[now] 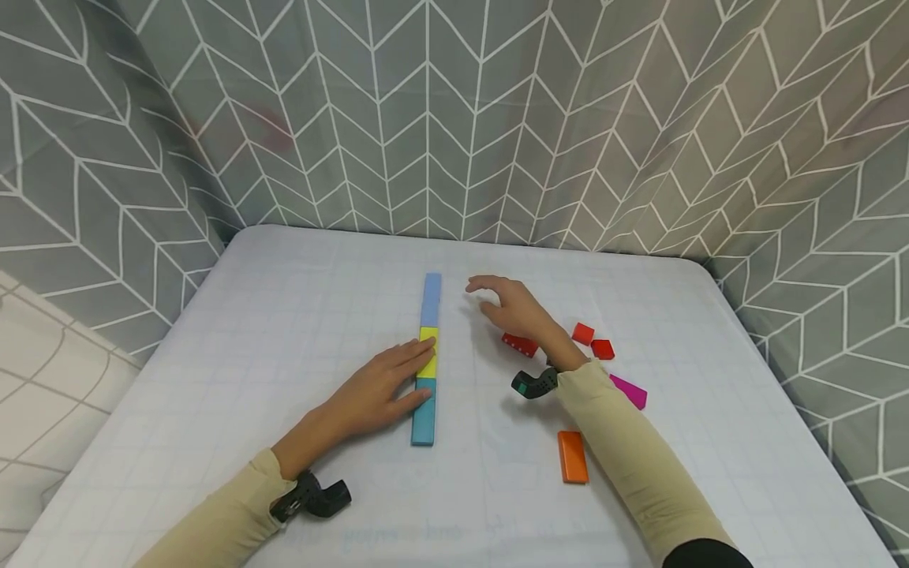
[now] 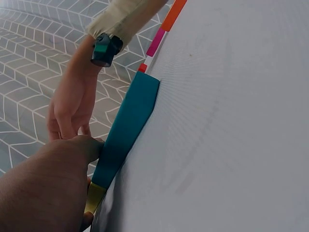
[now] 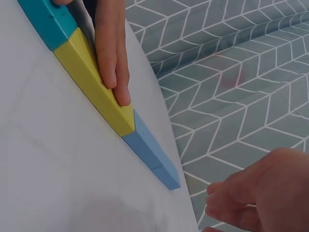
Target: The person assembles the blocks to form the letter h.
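Note:
A straight row of blocks lies on the table: teal [image 1: 423, 422] nearest, yellow [image 3: 89, 82] in the middle, light blue [image 1: 431, 300] farthest. In the right wrist view a thin seam crosses the light blue part. My left hand [image 1: 379, 388] rests on the row from its left side, fingers stretched over the yellow block and thumb on the teal one. To the right of the row's far end is my right hand [image 1: 517, 308], raised over the table with loosely bent fingers and nothing in them. Below it lies a red block with white dots [image 1: 520, 345].
Two small red blocks [image 1: 584, 334] lie just right of my right wrist. A magenta block [image 1: 630, 391] is partly covered by the right sleeve, and an orange block [image 1: 573, 457] lies nearer. A patterned grey curtain [image 1: 454, 118] hangs behind the white-covered table [image 1: 284, 300].

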`<move>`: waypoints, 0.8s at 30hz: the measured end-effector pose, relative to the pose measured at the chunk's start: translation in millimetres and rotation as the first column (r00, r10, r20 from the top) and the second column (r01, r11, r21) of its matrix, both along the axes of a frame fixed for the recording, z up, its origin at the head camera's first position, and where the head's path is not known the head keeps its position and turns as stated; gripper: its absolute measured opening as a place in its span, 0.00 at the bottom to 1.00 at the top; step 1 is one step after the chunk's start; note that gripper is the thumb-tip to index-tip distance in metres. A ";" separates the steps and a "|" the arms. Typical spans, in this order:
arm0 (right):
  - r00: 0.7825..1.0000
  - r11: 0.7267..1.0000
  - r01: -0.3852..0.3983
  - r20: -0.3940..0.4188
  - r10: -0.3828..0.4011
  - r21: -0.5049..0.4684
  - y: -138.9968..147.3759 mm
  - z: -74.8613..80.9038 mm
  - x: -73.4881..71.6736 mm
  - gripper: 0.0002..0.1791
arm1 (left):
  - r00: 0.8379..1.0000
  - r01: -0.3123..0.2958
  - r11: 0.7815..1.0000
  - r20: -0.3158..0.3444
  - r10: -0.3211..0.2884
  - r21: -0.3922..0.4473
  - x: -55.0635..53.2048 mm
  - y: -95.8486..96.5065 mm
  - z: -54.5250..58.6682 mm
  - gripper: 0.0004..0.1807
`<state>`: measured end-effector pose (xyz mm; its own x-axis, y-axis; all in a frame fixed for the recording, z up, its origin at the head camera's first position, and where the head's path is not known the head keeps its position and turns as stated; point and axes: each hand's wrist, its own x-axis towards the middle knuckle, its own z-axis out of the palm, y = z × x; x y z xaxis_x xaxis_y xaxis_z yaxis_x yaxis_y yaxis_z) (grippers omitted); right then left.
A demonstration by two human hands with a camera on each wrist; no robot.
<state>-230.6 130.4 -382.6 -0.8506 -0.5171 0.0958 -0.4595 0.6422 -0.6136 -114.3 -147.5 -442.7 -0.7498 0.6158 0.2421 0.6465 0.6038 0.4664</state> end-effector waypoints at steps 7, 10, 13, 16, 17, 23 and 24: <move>0.999 0.999 0.024 0.023 -0.024 0.023 8.8 5.0 12.7 0.20 | 1.000 0.004 1.000 0.004 -0.004 -0.008 -0.3 -0.7 0.8 0.37; 0.999 0.999 0.037 0.038 -0.038 0.037 12.0 5.8 16.6 0.21 | 1.000 0.008 1.000 -0.008 -0.008 0.002 0.2 -0.9 0.9 0.37; 0.998 0.998 0.042 0.042 -0.043 0.042 15.6 3.9 19.2 0.21 | 1.000 0.008 1.000 -0.012 -0.008 0.006 0.6 -0.8 0.1 0.37; 0.998 0.998 0.048 0.045 -0.050 0.043 19.0 1.5 21.9 0.20 | 1.000 0.008 1.000 -0.011 -0.008 0.004 1.2 -1.0 -1.0 0.37; 0.998 0.998 0.048 0.046 -0.050 0.042 20.3 0.5 22.8 0.20 | 1.000 0.008 1.000 -0.010 -0.008 0.004 1.4 -1.1 -1.1 0.37; 0.999 0.999 0.036 0.022 -0.036 0.024 27.0 -2.8 27.2 0.20 | 1.000 0.011 1.000 -0.017 -0.011 0.002 1.6 -1.0 -0.3 0.37; 0.999 0.999 0.033 0.015 -0.033 0.023 27.9 -3.0 27.7 0.20 | 1.000 0.011 1.000 -0.020 -0.011 0.002 1.3 -0.9 -0.3 0.37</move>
